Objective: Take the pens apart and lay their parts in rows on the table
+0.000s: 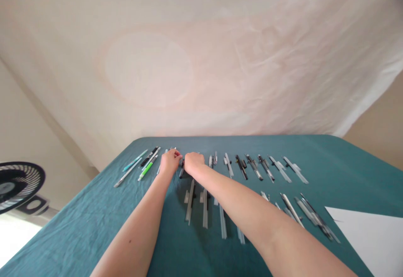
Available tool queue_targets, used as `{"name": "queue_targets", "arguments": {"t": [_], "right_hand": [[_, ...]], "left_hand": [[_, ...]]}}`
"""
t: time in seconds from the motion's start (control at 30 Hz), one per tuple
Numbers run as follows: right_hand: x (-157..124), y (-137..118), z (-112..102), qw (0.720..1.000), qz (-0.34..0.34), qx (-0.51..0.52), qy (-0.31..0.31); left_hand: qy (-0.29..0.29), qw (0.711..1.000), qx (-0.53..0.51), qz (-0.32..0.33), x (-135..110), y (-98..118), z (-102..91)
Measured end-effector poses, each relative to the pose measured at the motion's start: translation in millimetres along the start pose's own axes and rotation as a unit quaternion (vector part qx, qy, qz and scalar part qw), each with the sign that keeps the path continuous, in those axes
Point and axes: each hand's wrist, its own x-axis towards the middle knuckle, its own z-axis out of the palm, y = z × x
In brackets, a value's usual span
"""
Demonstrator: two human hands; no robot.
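Both arms reach to the far part of the table. My left hand [171,160] is closed, fingertips drawn together and pointing right; anything in them is too small to make out. Beside it, my right hand [194,162] is curled into a fist with its fingers hidden from me. A dark pen part [181,171] shows between the two hands, by the right hand's near side; I cannot tell whether it is held. Left of my left hand lie a bright green pen [145,171], a light blue pen [132,164] and a black pen [149,157].
Clear pen barrels with caps [190,201] lie in a nearer row, partly under my right forearm. Dark pens [241,167] and clear pen parts [295,169] line the far right. White paper [368,235] covers the right corner of the green tablecloth [88,222]. A black fan [19,186] stands left.
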Motion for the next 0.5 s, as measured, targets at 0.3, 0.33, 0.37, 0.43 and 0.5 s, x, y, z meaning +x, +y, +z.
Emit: {"name": "queue_targets", "arguments": {"t": [0.3, 0.33, 0.37, 0.43, 0.5], "right_hand": [[-88.2, 67.6, -47.2, 0.995, -0.007, -0.016, 0.097], [-104.4, 79.4, -52.0, 0.993, -0.009, -0.011, 0.119], [-120.6, 91.4, -55.9, 0.991, -0.008, -0.004, 0.135], [-151.4, 116.0, -60.3, 0.988, -0.006, 0.018, 0.152], [-177.5, 141.4, -60.9, 0.987, 0.013, 0.042, 0.156]], "left_hand": [[-0.015, 0.997, -0.055, 0.06, -5.7, 16.4, -0.5], [-0.021, 0.996, -0.057, 0.071, -7.3, 18.8, 1.1], [-0.026, 0.995, -0.057, 0.08, -8.8, 20.7, 2.7], [-0.03, 0.994, -0.052, 0.093, -11.5, 22.5, 5.6], [-0.033, 0.994, -0.041, 0.099, -13.1, 21.8, 7.8]]}}
